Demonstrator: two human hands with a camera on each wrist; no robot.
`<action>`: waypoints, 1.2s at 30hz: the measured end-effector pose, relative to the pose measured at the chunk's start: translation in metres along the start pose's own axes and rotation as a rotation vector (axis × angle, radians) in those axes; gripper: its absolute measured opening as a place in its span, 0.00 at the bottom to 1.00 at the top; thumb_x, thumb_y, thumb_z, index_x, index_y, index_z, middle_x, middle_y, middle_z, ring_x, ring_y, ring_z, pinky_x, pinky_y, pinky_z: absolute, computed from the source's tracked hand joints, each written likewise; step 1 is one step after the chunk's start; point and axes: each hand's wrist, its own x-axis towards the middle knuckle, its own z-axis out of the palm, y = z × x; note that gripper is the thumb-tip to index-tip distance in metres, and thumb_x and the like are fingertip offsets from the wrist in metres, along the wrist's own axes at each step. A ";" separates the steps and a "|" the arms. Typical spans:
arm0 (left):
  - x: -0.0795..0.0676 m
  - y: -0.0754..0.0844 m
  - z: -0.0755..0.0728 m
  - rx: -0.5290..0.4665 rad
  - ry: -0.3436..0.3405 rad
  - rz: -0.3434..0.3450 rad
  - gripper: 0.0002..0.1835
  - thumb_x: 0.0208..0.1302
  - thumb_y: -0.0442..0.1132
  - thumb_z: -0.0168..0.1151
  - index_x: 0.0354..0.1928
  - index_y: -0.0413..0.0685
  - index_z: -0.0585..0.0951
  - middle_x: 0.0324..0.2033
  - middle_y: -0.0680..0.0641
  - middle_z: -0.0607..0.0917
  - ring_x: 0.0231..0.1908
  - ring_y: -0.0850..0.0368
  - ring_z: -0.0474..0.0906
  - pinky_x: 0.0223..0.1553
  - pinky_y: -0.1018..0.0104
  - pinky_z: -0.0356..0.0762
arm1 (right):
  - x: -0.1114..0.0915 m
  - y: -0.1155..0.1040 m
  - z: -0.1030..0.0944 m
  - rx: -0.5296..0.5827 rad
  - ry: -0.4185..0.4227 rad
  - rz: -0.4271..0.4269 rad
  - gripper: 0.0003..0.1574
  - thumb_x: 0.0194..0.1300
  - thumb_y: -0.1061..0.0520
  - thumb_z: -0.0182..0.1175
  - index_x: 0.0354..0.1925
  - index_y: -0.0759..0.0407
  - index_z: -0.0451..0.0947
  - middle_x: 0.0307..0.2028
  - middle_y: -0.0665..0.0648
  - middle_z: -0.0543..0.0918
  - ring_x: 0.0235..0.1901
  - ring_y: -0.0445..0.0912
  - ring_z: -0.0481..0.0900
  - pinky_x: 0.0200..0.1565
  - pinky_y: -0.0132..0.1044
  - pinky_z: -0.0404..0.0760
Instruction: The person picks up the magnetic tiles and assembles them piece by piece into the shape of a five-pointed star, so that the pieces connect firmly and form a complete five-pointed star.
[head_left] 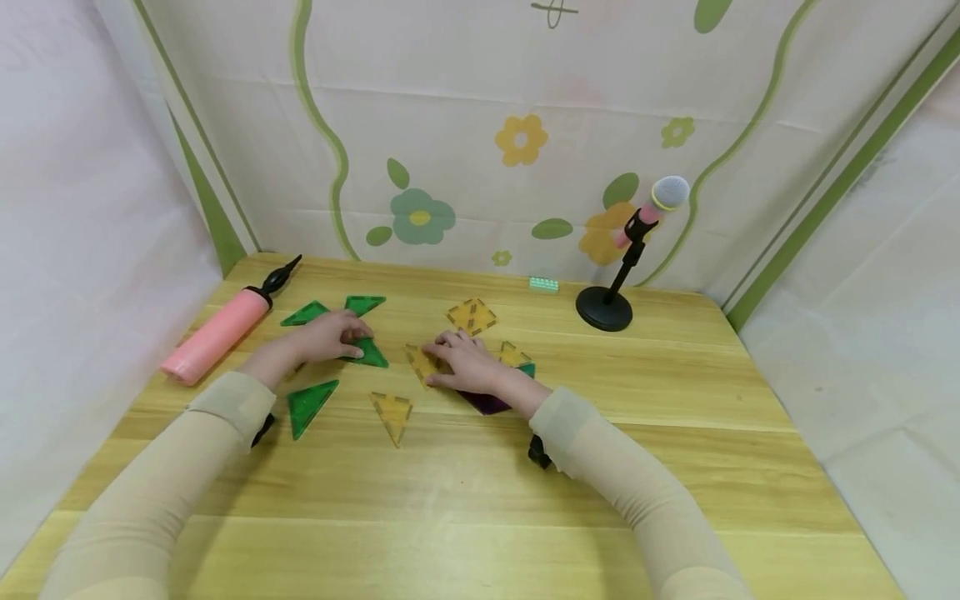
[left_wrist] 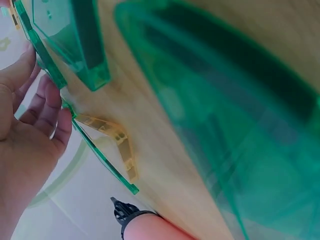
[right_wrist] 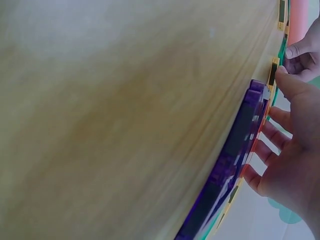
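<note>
My left hand (head_left: 330, 335) is over a green triangle tile (head_left: 371, 353), its thumb and fingers curled at the tile's edges. In the left wrist view this thumb (left_wrist: 22, 72) lies against green plastic. My right hand (head_left: 471, 365) spreads its fingers over a group of tiles. Its thumb and index finger touch a yellow triangle tile (head_left: 422, 365). Beneath the palm a dark purple tile (head_left: 486, 403) sticks out, and the right wrist view shows a red edge (right_wrist: 250, 150) beside it. A teal corner (head_left: 529, 368) and another yellow triangle (head_left: 514, 354) adjoin the group.
More green triangles (head_left: 309, 410) and a lone yellow triangle (head_left: 393, 415) lie nearby on the wooden table (head_left: 450, 533). Joined yellow tiles (head_left: 472, 316) sit behind. A pink balloon pump (head_left: 219, 335) is at left, a toy microphone on a stand (head_left: 604, 308) at back right, near a mint block (head_left: 543, 284).
</note>
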 end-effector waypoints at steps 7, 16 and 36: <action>0.003 0.000 0.001 0.040 0.074 -0.110 0.18 0.56 0.46 0.69 0.42 0.42 0.81 0.33 0.46 0.80 0.33 0.54 0.73 0.39 0.55 0.72 | 0.002 -0.001 0.000 0.038 0.012 0.037 0.42 0.63 0.32 0.54 0.69 0.45 0.61 0.62 0.53 0.67 0.57 0.48 0.62 0.50 0.44 0.64; 0.000 -0.004 -0.001 0.038 0.066 0.005 0.16 0.58 0.42 0.68 0.46 0.42 0.81 0.41 0.45 0.81 0.44 0.47 0.76 0.48 0.50 0.74 | 0.001 -0.003 -0.002 0.063 0.020 0.050 0.41 0.62 0.33 0.56 0.68 0.46 0.63 0.60 0.52 0.68 0.54 0.47 0.62 0.49 0.43 0.63; -0.005 0.016 0.007 -0.018 0.029 0.063 0.23 0.56 0.41 0.69 0.54 0.40 0.80 0.40 0.44 0.79 0.39 0.51 0.72 0.41 0.58 0.70 | 0.002 -0.001 0.001 0.034 0.046 0.051 0.40 0.61 0.32 0.55 0.68 0.41 0.63 0.58 0.51 0.70 0.52 0.47 0.64 0.46 0.41 0.65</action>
